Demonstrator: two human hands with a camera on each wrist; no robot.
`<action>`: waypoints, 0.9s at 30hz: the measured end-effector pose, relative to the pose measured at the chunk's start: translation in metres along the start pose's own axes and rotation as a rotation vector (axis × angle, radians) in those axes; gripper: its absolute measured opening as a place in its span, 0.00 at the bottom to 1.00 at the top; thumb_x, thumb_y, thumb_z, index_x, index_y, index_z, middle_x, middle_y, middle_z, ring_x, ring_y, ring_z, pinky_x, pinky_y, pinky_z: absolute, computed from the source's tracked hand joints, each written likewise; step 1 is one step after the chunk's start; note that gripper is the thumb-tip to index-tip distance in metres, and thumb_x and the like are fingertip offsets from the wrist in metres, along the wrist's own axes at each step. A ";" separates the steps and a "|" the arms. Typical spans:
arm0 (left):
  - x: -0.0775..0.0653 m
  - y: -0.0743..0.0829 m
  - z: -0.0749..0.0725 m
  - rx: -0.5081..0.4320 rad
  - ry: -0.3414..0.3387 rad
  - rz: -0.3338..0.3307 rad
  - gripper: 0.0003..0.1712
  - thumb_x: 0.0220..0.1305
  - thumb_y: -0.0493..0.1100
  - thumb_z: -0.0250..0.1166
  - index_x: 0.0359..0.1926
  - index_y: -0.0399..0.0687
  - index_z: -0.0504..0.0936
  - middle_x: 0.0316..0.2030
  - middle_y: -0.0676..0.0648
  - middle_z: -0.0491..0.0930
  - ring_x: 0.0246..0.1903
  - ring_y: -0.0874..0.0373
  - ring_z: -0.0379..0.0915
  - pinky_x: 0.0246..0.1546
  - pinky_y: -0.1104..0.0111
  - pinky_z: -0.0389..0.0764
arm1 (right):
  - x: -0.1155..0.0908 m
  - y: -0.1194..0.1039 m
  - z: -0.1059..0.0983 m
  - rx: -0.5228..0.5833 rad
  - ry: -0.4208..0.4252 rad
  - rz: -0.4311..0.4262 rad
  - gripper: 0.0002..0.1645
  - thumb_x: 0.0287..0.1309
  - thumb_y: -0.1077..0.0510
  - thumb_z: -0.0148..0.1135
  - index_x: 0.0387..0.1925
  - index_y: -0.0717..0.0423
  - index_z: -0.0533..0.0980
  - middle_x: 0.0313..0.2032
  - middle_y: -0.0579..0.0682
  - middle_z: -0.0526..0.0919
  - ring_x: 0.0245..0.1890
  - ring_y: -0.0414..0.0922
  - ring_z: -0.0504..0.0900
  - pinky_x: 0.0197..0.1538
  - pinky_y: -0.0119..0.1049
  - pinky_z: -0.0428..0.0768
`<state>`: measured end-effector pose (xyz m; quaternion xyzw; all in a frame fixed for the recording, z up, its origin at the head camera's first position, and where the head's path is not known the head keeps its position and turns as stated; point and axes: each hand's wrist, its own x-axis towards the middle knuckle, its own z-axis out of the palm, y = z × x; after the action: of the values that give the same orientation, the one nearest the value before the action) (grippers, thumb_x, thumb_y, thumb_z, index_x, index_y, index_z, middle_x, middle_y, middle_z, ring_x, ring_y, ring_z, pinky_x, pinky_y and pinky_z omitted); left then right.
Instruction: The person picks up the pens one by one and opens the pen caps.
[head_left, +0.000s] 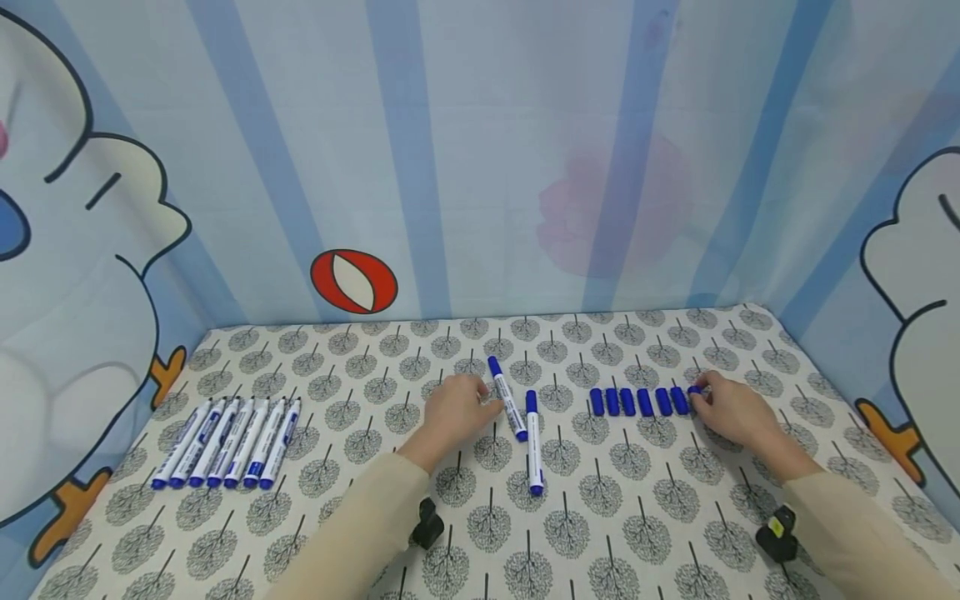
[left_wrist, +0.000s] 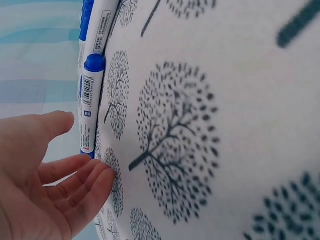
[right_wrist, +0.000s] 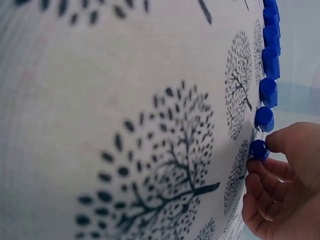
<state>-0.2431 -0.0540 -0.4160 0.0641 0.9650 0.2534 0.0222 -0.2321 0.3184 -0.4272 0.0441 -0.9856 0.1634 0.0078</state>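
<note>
My left hand [head_left: 459,412] hovers low beside a capped blue-and-white marker [head_left: 509,402], thumb and fingers spread apart with nothing between them. A second capped marker [head_left: 534,446] lies just right of the first, nearer the front. Over on the right, my right hand [head_left: 735,408] pinches a blue marker cap [right_wrist: 259,149] between thumb and fingers, low over the cloth. That cap is at the right end of a row of several blue caps [head_left: 644,402]; fingers partly cover it in the head view.
Several uncapped markers [head_left: 237,442] lie side by side at the left, tips pointing away. A white tree-print cloth [head_left: 566,533] covers the table. Behind the far edge hangs a blue striped curtain [head_left: 480,167].
</note>
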 end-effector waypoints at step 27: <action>0.016 0.024 0.010 0.046 -0.030 -0.134 0.24 0.50 0.60 0.66 0.16 0.48 0.71 0.11 0.54 0.65 0.09 0.63 0.58 0.08 0.75 0.58 | -0.001 0.000 -0.002 0.016 0.000 0.037 0.22 0.65 0.54 0.45 0.51 0.69 0.66 0.24 0.54 0.77 0.14 0.42 0.68 0.16 0.36 0.63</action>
<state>-0.2554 -0.0264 -0.4130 0.0035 0.9723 0.2281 0.0520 -0.2308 0.3195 -0.4258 0.0257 -0.9848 0.1715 0.0043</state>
